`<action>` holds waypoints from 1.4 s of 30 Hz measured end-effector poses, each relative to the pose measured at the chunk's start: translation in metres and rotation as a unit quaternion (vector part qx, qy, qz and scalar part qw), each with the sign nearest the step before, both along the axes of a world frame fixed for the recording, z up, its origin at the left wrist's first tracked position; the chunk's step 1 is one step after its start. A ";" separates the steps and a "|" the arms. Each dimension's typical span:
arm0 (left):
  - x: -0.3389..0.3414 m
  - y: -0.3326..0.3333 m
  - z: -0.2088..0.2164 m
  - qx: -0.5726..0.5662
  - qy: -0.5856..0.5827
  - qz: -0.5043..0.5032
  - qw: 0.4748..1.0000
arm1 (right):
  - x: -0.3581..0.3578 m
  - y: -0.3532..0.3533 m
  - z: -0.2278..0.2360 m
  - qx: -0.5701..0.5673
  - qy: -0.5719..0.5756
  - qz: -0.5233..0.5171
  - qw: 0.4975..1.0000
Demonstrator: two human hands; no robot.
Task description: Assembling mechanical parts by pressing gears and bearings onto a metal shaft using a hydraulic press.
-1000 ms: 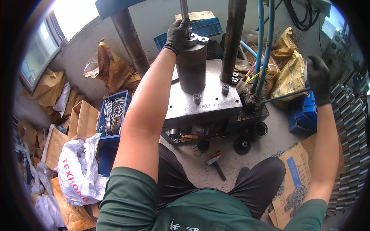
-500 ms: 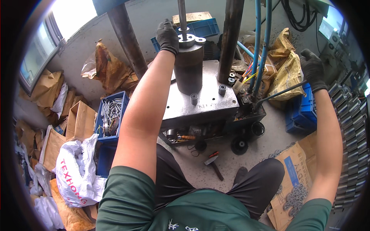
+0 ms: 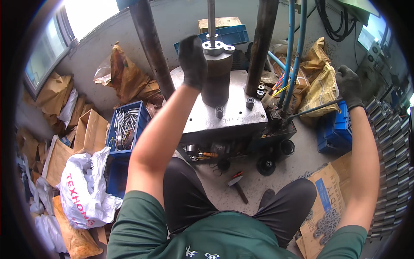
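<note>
A dark cylinder stands upright on a metal press table. On its top lie a pale ring-shaped part with holes and a smaller ring at the right. A vertical rod comes down over them, with a collar around its lower end. My gloved left hand is in the air just left of the cylinder's top, its fingers smeared by motion. Far to the right, my gloved right hand is closed at the end of a long dark lever, which it partly hides.
Two steel columns flank the cylinder. Small bushings stand on the press table. At left are a blue crate of metal pins and a white sack. A hammer and cardboard with metal rings lie on the floor.
My left hand has drawn back toward me from the parts on the cylinder's top. My right hand stays at the lever, slightly lower in the picture. The view has shifted a little.
</note>
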State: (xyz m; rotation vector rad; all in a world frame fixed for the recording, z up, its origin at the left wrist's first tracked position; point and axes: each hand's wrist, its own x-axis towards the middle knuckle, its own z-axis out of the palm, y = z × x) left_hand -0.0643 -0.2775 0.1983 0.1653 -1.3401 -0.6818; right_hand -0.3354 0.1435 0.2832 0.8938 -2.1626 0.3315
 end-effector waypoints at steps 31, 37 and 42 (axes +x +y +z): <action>0.079 0.060 -0.164 -0.026 -0.402 -0.091 0.911 | 0.218 -0.081 -0.235 -0.091 -0.394 0.427 0.809; 0.079 0.126 -0.158 0.247 -0.329 -0.431 0.803 | 0.244 -0.106 -0.220 -0.181 -0.401 0.439 0.783; 0.086 0.157 -0.146 0.334 -0.347 -0.529 0.699 | 0.238 -0.102 -0.225 -0.159 -0.416 0.451 0.774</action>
